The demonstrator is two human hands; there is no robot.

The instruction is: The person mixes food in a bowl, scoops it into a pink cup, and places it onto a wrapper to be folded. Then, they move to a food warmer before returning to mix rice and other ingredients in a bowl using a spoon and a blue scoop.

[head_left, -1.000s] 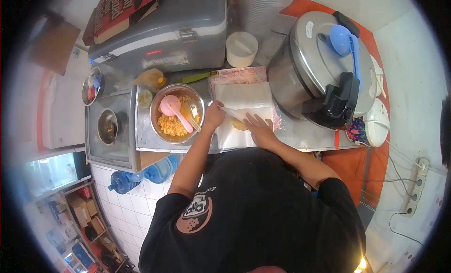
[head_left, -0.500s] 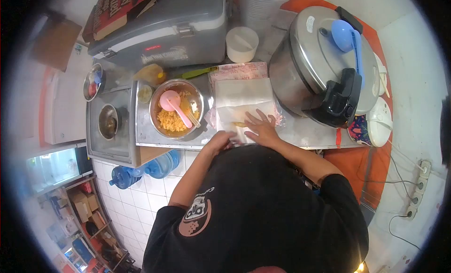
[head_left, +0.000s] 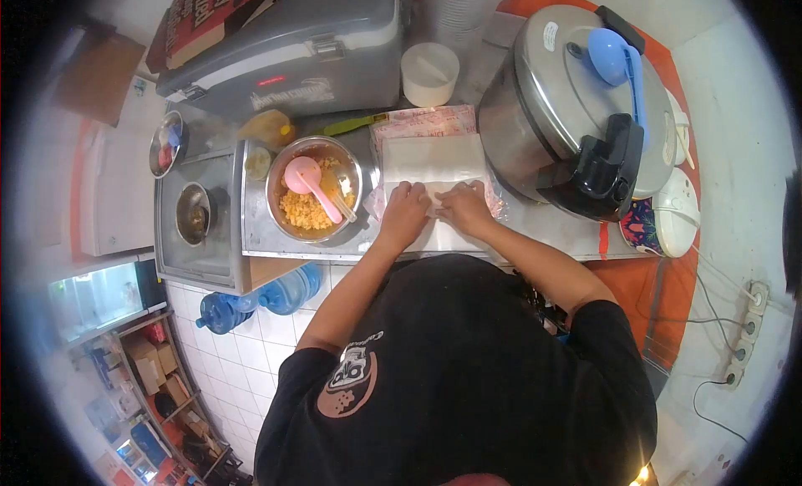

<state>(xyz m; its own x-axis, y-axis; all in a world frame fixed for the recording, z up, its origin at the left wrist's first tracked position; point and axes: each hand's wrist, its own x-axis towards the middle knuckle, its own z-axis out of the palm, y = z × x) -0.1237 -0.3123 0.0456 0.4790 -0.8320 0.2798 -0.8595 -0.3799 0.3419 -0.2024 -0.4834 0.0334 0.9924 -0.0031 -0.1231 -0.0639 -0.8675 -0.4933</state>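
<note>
1. The white wrapping paper (head_left: 434,164) lies flat on the steel counter (head_left: 543,235), pale and thin, with a fold raised across it right under the fingers; a printed pink-and-white sheet (head_left: 422,120) shows beyond its far edge.
2. The left hand (head_left: 405,212) presses down on the near part of the paper, fingers curled over the fold and gripping it.
3. The right hand (head_left: 462,208) sits just beside the left, almost touching, its fingers also bent over the same fold and pinching the paper.
4. Whatever lies inside the fold is hidden by both hands.
5. Just left of the left hand stands a metal bowl (head_left: 288,173) holding yellow crumbly food, with a pink ladle (head_left: 307,182) resting in it.
6. Further left, two small metal pots (head_left: 191,213) sit in a steel tray; their contents are too dark to tell.
7. Beyond the hands stands a white tub (head_left: 429,73).
8. Right of the right hand, close by, is a large rice cooker (head_left: 551,101), lid closed, with a blue scoop (head_left: 614,60) lying on top.
</note>
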